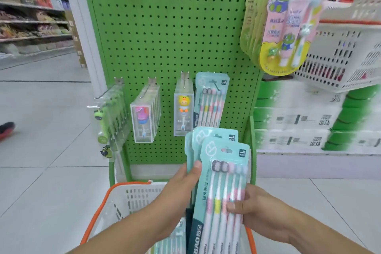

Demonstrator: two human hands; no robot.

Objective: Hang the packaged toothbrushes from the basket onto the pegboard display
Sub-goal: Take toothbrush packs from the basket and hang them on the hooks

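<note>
While teal toothbrush packs point(221, 181) are gripped by the left hand point(181, 183) and right hand point(254, 205) over the basket point(123, 196), the pegboard point(165, 37) ahead is hung with boxed toothbrushes point(144, 117).

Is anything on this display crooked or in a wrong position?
Yes. The teal toothbrush pack already on the pegboard hangs tilted, its bottom swung left. The clear packs on the far-left hook also lean sideways. Nothing looks damaged or spilled.
</note>
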